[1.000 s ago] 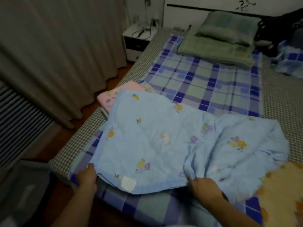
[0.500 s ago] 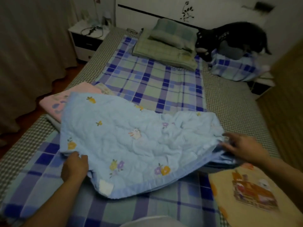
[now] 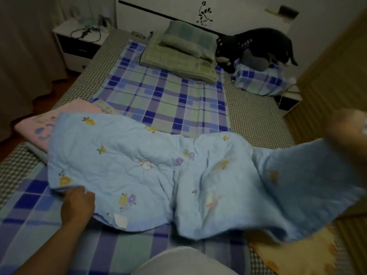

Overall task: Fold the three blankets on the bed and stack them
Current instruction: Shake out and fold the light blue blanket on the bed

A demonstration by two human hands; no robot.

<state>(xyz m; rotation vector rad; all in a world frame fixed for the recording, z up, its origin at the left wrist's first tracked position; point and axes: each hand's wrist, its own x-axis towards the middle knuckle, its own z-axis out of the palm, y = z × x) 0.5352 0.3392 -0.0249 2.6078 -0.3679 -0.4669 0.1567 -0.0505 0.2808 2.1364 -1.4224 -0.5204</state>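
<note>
Pink fabric shows at the far left, where a folded pink blanket lies on the bed, its near edge tucked under the light blue blanket. That blue quilted blanket sprawls across the foot of the bed, rumpled through its middle. The left hand rests at its near left corner, fingers curled onto the hem and pinning it to the plaid sheet. Further right the cloth rises off the mattress toward the right hand, which is raised and badly blurred; I cannot tell how its fingers lie, though it seems to lift that end. A yellow blanket lies under the lifted part at the lower right. The risk, as I judge it, is a crooked fold: the bunched middle could trap creases, the pinned corner could slip, or the swinging end could drag the yellow blanket askew.
</note>
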